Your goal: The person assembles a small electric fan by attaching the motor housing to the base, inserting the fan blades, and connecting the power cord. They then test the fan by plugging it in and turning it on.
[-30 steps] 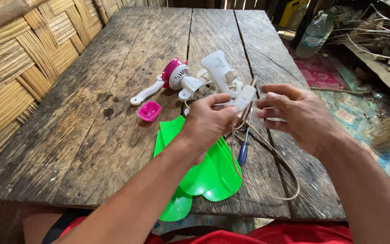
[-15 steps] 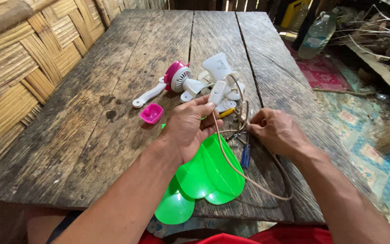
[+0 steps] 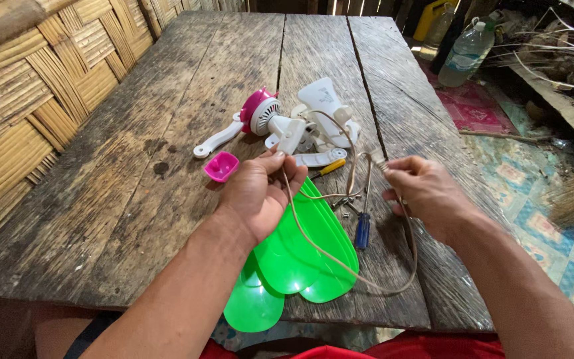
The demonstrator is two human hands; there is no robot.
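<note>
My left hand (image 3: 258, 193) pinches a small white plastic part (image 3: 291, 135) that sits at one end of a thin beige cable (image 3: 340, 262). My right hand (image 3: 426, 193) holds the cable's other end near a small metal tip (image 3: 378, 161). The cable loops down over the green fan blades (image 3: 300, 259) lying at the table's near edge. Just beyond my hands lie a white fan body with a pink motor housing (image 3: 260, 110) and other white fan parts (image 3: 323, 106).
A small pink cap (image 3: 221, 166), a blue-handled screwdriver (image 3: 363, 229), a yellow-handled tool (image 3: 330, 167) and loose screws (image 3: 343, 203) lie on the wooden plank table (image 3: 134, 193). A woven bamboo wall (image 3: 28, 100) stands at the left. Plastic bottles (image 3: 466, 46) stand on the floor at the right.
Both hands dropped from the raised fan parts toward the table, then spread apart. The left hand now lifts the white part; the right hand pulls the cable end rightwards.
</note>
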